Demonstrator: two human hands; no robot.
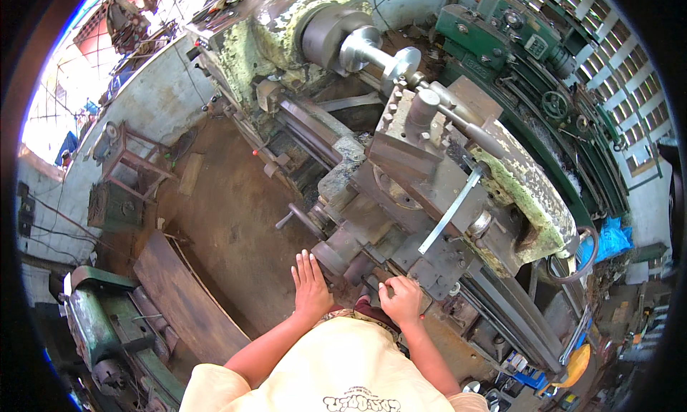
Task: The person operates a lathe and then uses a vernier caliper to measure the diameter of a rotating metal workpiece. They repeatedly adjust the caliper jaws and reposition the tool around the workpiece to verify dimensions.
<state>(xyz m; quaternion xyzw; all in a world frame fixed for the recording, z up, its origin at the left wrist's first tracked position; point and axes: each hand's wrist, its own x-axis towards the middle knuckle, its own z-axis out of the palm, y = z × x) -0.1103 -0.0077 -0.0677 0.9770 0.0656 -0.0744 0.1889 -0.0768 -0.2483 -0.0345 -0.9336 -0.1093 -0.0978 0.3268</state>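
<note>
Lathe (401, 187) fills the space ahead and right of both hands. Left hand (310, 289) released, fingers straight, just beside its metal drum (336, 253). Right hand (403, 299) curled at the near edge; can't tell if gripping. Open floor (229, 219) ahead-left of left hand, wooden board (182, 290) edging it.

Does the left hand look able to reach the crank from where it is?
Probably yes: the left hand is open and looks empty, just below the crank in the picture, with nothing visible between them.
</note>
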